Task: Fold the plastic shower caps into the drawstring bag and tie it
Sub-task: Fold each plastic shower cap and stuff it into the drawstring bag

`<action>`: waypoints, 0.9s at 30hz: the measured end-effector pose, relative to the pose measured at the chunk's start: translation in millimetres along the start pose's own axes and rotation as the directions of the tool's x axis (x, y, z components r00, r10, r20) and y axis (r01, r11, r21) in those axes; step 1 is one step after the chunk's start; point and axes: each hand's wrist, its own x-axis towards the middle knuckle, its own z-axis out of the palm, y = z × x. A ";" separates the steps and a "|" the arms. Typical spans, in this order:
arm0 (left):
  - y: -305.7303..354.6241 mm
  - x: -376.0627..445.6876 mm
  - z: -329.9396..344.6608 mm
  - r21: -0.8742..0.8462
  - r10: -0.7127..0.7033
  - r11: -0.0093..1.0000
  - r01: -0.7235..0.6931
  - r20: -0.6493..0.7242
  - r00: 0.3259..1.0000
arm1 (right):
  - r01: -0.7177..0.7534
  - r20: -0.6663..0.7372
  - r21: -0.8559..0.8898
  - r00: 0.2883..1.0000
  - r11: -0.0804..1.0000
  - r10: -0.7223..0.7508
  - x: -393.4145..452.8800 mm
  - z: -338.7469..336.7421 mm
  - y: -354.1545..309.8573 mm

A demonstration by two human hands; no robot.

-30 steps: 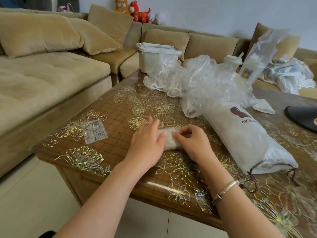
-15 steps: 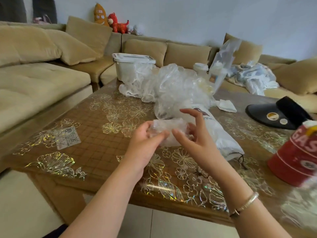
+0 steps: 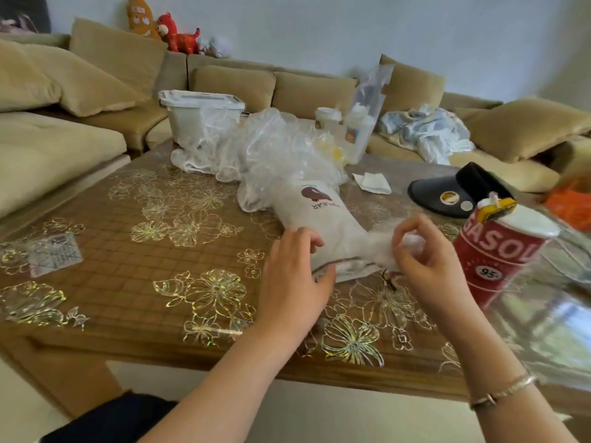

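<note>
Holding: the right hand [image 3: 428,266] pinches a folded shower cap [image 3: 382,247] between thumb and curled fingers, just at the bag's mouth, at about 4 o'clock from the table's middle.
Left hand: the left hand [image 3: 294,279] curls its thumb under and its fingers over the hem of the drawstring bag [image 3: 323,219] and grips that edge, at about 6 o'clock; the mouth looks held up for loading, though how wide it gapes I cannot tell.
Bag: white cloth with a dark logo, lying on its side, its mouth toward the person and its closed end toward 12 o'clock, already plump.
Drawstring: a dark cord end [image 3: 388,279] shows just below the mouth, beside the right hand.
Handling: the cap is thin film, almost weightless, slick and springy, so I judge it will try to unfold; best kept pinched flat across the fold and pushed deep before letting go. The bag is soft and limp, so the hem is the place to hold.
Table: a glossy flower-patterned table [image 3: 153,251] bears everything.
Right side: a red can [image 3: 492,251] stands near the right hand at 3 o'clock.
Further: a black visor [image 3: 447,196] lies at 2 o'clock.
Loose caps: a clear crumpled heap [image 3: 256,148] touches the bag's far end at 12 o'clock, so many appear left to fold.
Far edge: a white tub [image 3: 198,113] stands at 11 o'clock.
</note>
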 end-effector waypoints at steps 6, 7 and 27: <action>5.4 2.2 9.2 -0.071 -0.039 0.997 0.037 -0.022 0.999 | -0.045 0.231 -0.071 0.971 0.996 0.061 -6.9 11.4 13.4; 4.7 2.3 9.5 -0.087 -0.043 0.995 0.040 -0.034 0.998 | -0.041 0.234 -0.081 0.970 0.996 0.059 -7.1 16.8 15.2; -17.3 9.0 -2.8 -0.344 -0.200 0.915 0.211 0.068 0.977 | 0.049 0.421 -0.536 0.881 0.843 0.217 30.8 96.0 28.2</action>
